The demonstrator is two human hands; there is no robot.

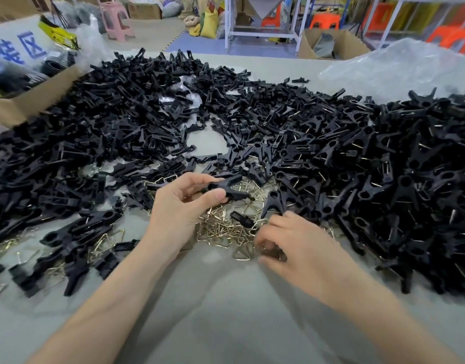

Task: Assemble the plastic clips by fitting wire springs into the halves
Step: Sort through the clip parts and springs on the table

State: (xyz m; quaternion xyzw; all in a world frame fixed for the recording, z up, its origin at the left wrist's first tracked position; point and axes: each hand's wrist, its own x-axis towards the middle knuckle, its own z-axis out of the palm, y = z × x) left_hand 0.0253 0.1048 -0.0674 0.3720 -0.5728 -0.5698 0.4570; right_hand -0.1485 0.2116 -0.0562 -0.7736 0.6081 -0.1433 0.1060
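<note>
Black clip halves (227, 189) are pinched by the left hand (184, 206) in mid frame, held up ready for a spring. The right hand (294, 240) is curled over the wire springs (226, 229) just below; a grip cannot be told.

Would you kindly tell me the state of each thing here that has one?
left hand, grips the clip halves, raised
clip halves, held together, no spring visible
wire springs, loose in a pile
right hand, fingers curled over the wire springs; blurred, grip unclear
loose halves, heaped left, unassembled
assembled clips, heaped right, springs fitted
cardboard box, open
</note>
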